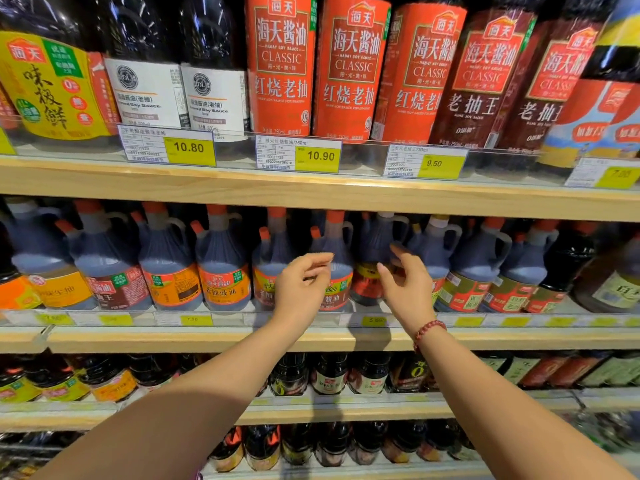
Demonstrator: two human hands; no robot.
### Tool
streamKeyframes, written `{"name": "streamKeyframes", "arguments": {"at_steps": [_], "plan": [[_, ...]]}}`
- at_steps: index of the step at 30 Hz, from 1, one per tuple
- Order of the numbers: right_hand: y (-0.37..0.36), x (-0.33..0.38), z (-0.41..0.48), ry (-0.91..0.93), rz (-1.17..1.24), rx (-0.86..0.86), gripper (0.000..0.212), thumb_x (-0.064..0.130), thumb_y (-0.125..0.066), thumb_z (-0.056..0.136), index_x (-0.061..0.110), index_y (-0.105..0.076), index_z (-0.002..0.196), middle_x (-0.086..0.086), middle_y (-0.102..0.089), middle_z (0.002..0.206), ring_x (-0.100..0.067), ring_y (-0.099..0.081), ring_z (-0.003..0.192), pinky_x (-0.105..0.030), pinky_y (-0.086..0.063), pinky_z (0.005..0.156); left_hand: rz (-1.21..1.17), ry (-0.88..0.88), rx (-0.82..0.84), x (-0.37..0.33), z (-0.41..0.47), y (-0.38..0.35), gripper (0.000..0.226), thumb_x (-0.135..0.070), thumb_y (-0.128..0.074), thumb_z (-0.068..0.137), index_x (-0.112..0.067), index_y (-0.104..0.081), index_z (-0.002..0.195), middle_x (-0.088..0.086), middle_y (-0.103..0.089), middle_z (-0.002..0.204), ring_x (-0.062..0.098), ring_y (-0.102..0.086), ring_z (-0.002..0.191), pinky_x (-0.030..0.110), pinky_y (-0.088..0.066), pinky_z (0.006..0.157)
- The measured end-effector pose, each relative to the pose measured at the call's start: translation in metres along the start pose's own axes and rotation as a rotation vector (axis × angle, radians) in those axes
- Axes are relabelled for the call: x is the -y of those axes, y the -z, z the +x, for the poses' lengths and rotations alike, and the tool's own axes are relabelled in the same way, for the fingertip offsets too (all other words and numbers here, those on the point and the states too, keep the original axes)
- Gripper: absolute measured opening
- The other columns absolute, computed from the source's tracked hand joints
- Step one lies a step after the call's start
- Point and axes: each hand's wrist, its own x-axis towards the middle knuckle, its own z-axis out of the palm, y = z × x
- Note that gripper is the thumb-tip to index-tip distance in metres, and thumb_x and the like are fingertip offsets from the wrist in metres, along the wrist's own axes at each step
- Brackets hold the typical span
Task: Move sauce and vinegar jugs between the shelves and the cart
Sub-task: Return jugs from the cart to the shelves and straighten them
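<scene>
Jugs (221,258) line the middle shelf (207,341), where the left hand (304,284) and right hand (407,285), both empty and loosely curled, would best clasp the centre jug (337,237) by handle and belly.

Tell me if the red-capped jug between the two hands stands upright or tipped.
Upright. The jug stands on its base on the middle shelf, red cap straight above, level with its neighbours.

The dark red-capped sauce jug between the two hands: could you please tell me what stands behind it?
Behind the dark red-capped sauce jug, the red cap of a second jug shows beside its neck. That jug's body and label are covered.
</scene>
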Motion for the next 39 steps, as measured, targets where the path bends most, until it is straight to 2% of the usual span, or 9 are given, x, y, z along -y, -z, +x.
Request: {"name": "streamKeyframes", "arguments": {"at_steps": [5,8,11,13,17,22,31,34,39], "plan": [[0.004,0.003,0.009,-0.007,-0.132,0.142,0.047,0.014,-0.050,0.094,0.008,-0.040,0.139,-0.013,-0.050,0.137,-0.027,-0.043,0.129,-0.029,-0.035,0.102,0.014,0.067,0.211,-0.024,0.017,-0.038,0.040,-0.008,-0.059,0.089,-0.005,-0.054,0.129,0.000,-0.058,0.126,0.011,-0.052,0.118,0.016,-0.044,0.095],[0.003,0.001,0.011,-0.040,-0.139,0.206,0.044,0.011,-0.047,0.095,0.009,-0.041,0.138,-0.013,-0.046,0.141,-0.029,-0.045,0.128,-0.028,-0.037,0.098,0.091,0.084,0.360,-0.034,0.024,-0.055,0.059,-0.005,-0.057,0.089,-0.012,-0.035,0.143,-0.007,-0.046,0.130,0.005,-0.040,0.120,0.018,-0.033,0.097],[0.002,-0.005,0.010,-0.055,-0.139,0.226,0.047,0.003,-0.048,0.091,0.008,-0.043,0.137,-0.014,-0.046,0.140,-0.029,-0.046,0.127,-0.026,-0.037,0.097,0.185,0.158,0.375,-0.040,0.029,-0.065,0.055,-0.001,-0.054,0.086,-0.008,-0.040,0.139,0.009,-0.052,0.135,0.022,-0.048,0.122,0.026,-0.040,0.091],[0.003,-0.009,0.010,-0.043,-0.123,0.232,0.055,-0.002,-0.050,0.088,0.010,-0.039,0.140,-0.012,-0.044,0.143,-0.026,-0.041,0.132,-0.022,-0.033,0.100,0.232,0.215,0.362,-0.042,0.032,-0.070,0.051,0.001,-0.052,0.085,-0.002,-0.043,0.136,0.019,-0.051,0.136,0.030,-0.050,0.122,0.034,-0.043,0.094],[0.005,-0.013,0.009,-0.021,-0.089,0.259,0.059,-0.005,-0.050,0.087,0.010,-0.036,0.142,-0.006,-0.038,0.148,-0.021,-0.036,0.136,-0.020,-0.030,0.104,0.291,0.199,0.376,-0.038,0.032,-0.076,0.075,0.000,-0.048,0.086,-0.020,-0.015,0.150,0.015,-0.044,0.143,0.033,-0.048,0.124,0.035,-0.043,0.099],[0.007,-0.017,0.009,-0.028,-0.046,0.263,0.057,-0.002,-0.049,0.089,0.013,-0.035,0.142,-0.006,-0.040,0.147,-0.020,-0.036,0.136,-0.020,-0.029,0.106,0.405,0.201,0.397,-0.029,0.033,-0.078,0.082,0.000,-0.050,0.081,-0.020,-0.013,0.151,0.016,-0.040,0.146,0.033,-0.043,0.129,0.038,-0.043,0.103],[0.012,-0.017,0.009,-0.021,-0.026,0.252,0.054,0.007,-0.053,0.092,0.015,-0.036,0.142,-0.009,-0.050,0.137,-0.021,-0.047,0.126,-0.017,-0.032,0.096,0.437,0.134,0.448,-0.023,0.030,-0.070,0.084,-0.008,-0.059,0.081,-0.021,-0.013,0.150,0.011,-0.038,0.149,0.028,-0.044,0.129,0.039,-0.044,0.104],[0.013,-0.017,0.008,-0.026,-0.011,0.267,0.054,0.009,-0.054,0.091,0.014,-0.037,0.141,-0.009,-0.051,0.135,-0.021,-0.049,0.124,-0.019,-0.035,0.095,0.420,0.096,0.461,-0.023,0.029,-0.068,0.080,-0.019,-0.062,0.086,-0.018,-0.014,0.150,0.008,-0.038,0.149,0.025,-0.043,0.131,0.031,-0.039,0.106],[0.016,-0.014,0.010,0.003,-0.031,0.275,0.056,0.012,-0.057,0.089,0.016,-0.037,0.141,-0.007,-0.050,0.138,-0.016,-0.048,0.125,-0.016,-0.035,0.094,0.436,0.002,0.411,-0.027,0.025,-0.068,0.061,-0.026,-0.058,0.091,-0.014,-0.030,0.145,0.009,-0.052,0.138,0.023,-0.049,0.125,0.022,-0.037,0.093]]}}
